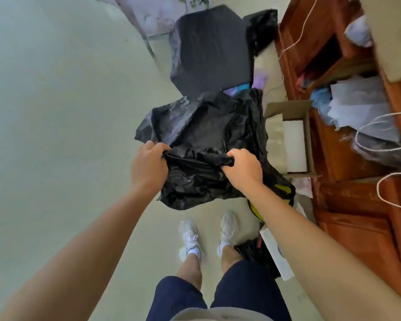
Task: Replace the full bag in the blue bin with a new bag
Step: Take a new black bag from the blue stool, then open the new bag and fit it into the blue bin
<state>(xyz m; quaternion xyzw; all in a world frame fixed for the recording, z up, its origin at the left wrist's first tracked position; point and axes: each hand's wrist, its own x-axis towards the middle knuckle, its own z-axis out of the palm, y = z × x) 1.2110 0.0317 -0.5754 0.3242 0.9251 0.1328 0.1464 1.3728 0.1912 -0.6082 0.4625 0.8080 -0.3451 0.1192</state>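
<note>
From the head camera, looking down, a person stands on a pale floor (56,135) with both arms stretched forward. The left hand (148,165) and the right hand (243,167) each grip a bunched fold of a black plastic bag (206,130), fingers curled round the film, with a short span of gathered plastic pulled between them. The bag is held up in the air in front of the person, crumpled and billowing away from the hands, its lower folds hanging towards the feet. Just past its far edge a sliver of blue and purple (237,89) shows; whether that is the bin cannot be told. Beyond it stands a large dark angular shape (211,49), with another black bag (262,28) slumped beside it on the right. To the right of the held bag an open cardboard box (307,126) with something white inside sits against reddish wooden furniture (347,205), which holds pale papers and cloth and has white cords (380,188) looped over it. Below the hands are two white shoes (188,235) and dark blue shorts (183,297). Beside the right foot lies a further black bag (255,253), a flat white item (273,246) touching it, and something yellow (280,189) shows near the right forearm.
</note>
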